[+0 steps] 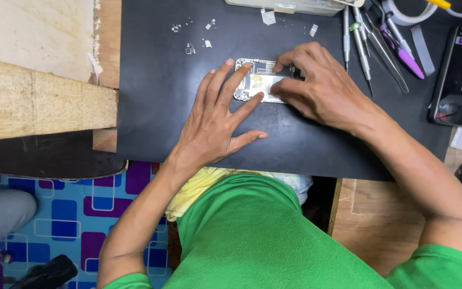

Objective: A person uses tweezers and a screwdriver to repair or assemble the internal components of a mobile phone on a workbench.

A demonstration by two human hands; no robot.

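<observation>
The person wears a bright green short-sleeved shirt [252, 235]; both forearms are bare, with no rings or watch visible.

Two hands are at work: the left hand [217, 115] and the right hand [316, 85], both on one opened phone body [258, 80] with its inner parts bare. One black mat [156, 101] covers the surface. About six small loose metal bits [190, 49] lie scattered near the mat's far edge. Roughly five slim hand tools are laid side by side at the right, among them one pair of tweezers [386, 51] and one purple pry tool [405, 56]. One roll of tape [405, 16]. One whole smartphone [461, 75] with its screen lit. One clear plastic parts box [290, 6].
</observation>
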